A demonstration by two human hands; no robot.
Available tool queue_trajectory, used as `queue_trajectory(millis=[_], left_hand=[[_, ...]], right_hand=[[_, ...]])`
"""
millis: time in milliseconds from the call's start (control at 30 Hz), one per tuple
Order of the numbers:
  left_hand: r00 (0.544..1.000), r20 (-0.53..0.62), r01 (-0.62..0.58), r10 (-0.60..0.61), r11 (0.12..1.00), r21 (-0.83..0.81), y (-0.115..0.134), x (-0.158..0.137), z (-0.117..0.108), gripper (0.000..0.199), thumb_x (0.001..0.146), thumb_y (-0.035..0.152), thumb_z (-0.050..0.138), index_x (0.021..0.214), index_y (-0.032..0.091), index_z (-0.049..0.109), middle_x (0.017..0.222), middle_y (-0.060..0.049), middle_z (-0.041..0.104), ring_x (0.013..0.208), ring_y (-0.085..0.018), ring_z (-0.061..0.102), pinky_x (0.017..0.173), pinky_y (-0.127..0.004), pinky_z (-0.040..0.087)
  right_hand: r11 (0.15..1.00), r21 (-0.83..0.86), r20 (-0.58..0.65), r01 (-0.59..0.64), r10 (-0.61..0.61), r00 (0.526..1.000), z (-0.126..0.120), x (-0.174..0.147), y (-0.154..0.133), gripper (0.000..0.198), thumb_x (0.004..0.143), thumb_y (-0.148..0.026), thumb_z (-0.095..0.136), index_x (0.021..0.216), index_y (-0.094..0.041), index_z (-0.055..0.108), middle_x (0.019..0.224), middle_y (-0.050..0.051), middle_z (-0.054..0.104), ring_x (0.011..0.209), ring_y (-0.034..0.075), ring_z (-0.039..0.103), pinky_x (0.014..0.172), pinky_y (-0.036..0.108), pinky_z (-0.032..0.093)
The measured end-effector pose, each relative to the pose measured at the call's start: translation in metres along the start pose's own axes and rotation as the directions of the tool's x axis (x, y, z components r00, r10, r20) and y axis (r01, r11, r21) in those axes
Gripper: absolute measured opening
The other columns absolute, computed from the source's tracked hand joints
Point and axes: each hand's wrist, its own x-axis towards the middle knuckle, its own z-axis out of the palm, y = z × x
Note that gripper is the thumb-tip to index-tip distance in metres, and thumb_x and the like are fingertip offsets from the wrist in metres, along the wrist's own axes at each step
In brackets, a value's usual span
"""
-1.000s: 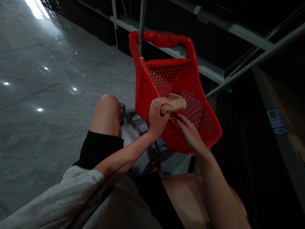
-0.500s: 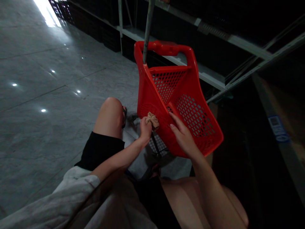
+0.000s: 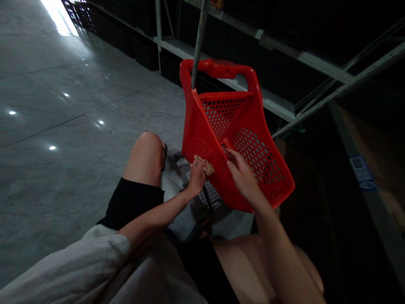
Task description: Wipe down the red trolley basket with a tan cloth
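Observation:
A red plastic shopping basket with perforated walls stands tilted in front of me, its handle at the far end. My left hand is closed around a crumpled tan cloth and presses it against the basket's outer side wall. At that wall's top edge, my right hand grips the rim, fingertips inside and thumb toward the outer face.
A grey metal pole crosses the basket's handle. Behind stands a metal shelf rack, with dark crates to its left. Shiny grey floor tiles spread leftward. A blue-and-white label is at right.
My left hand has slid the cloth slightly down and to the right along the basket wall. The right hand stays on the rim, its fingers more bent.

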Motion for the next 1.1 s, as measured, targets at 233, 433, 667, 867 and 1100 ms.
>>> queue_trajectory(millis=[233,433,667,867,1100], left_hand=[[0.989,-0.123,0.078,-0.084,0.995,-0.055,-0.004,0.005,-0.012,0.018,0.074,0.009,0.06,0.07,0.025,0.054,0.07,-0.001,0.056,0.07,-0.019,0.053,0.071,-0.034,0.049],[0.959,-0.242,-0.183,0.147,0.974,-0.134,0.093,0.094,-0.019,0.028,0.082,0.007,0.054,0.101,0.026,0.06,0.102,-0.001,0.063,0.094,-0.016,0.061,0.087,-0.031,0.052],[0.95,-0.146,-0.256,0.275,0.957,0.136,0.042,0.074,-0.013,0.036,0.072,-0.002,0.051,0.095,0.025,0.056,0.112,-0.006,0.058,0.114,-0.024,0.056,0.103,-0.044,0.05],[0.981,-0.056,-0.174,0.185,0.973,0.153,-0.045,0.012,-0.016,0.036,0.066,-0.003,0.052,0.083,0.029,0.053,0.089,-0.002,0.058,0.078,-0.021,0.06,0.07,-0.038,0.057],[0.971,-0.24,0.007,0.007,0.998,0.055,0.005,0.081,-0.008,0.025,0.078,0.0,0.05,0.085,0.024,0.051,0.088,-0.002,0.056,0.083,-0.018,0.06,0.079,-0.037,0.054]], right_hand=[[0.946,-0.306,0.036,0.109,-0.103,0.994,0.015,0.009,-0.016,0.057,0.098,-0.041,0.047,0.153,-0.028,0.045,0.124,0.013,0.055,0.122,0.03,0.058,0.116,0.054,0.041],[0.955,-0.257,0.07,0.151,-0.137,0.988,0.009,0.023,-0.017,0.039,0.1,-0.039,0.046,0.133,-0.021,0.054,0.132,0.015,0.058,0.127,0.028,0.055,0.114,0.05,0.044],[0.98,-0.129,0.017,0.149,-0.148,0.989,0.025,0.047,-0.019,0.038,0.096,-0.038,0.051,0.13,-0.021,0.052,0.136,0.016,0.059,0.13,0.026,0.057,0.115,0.048,0.044],[0.982,-0.147,0.054,0.12,-0.113,0.992,0.031,0.05,-0.02,0.063,0.093,-0.032,0.05,0.153,-0.018,0.04,0.159,0.013,0.046,0.148,0.025,0.044,0.126,0.048,0.033],[0.996,-0.065,0.04,0.068,-0.066,0.997,0.026,0.05,-0.008,0.059,0.093,-0.033,0.05,0.151,-0.023,0.044,0.16,0.008,0.046,0.149,0.022,0.042,0.128,0.046,0.03]])
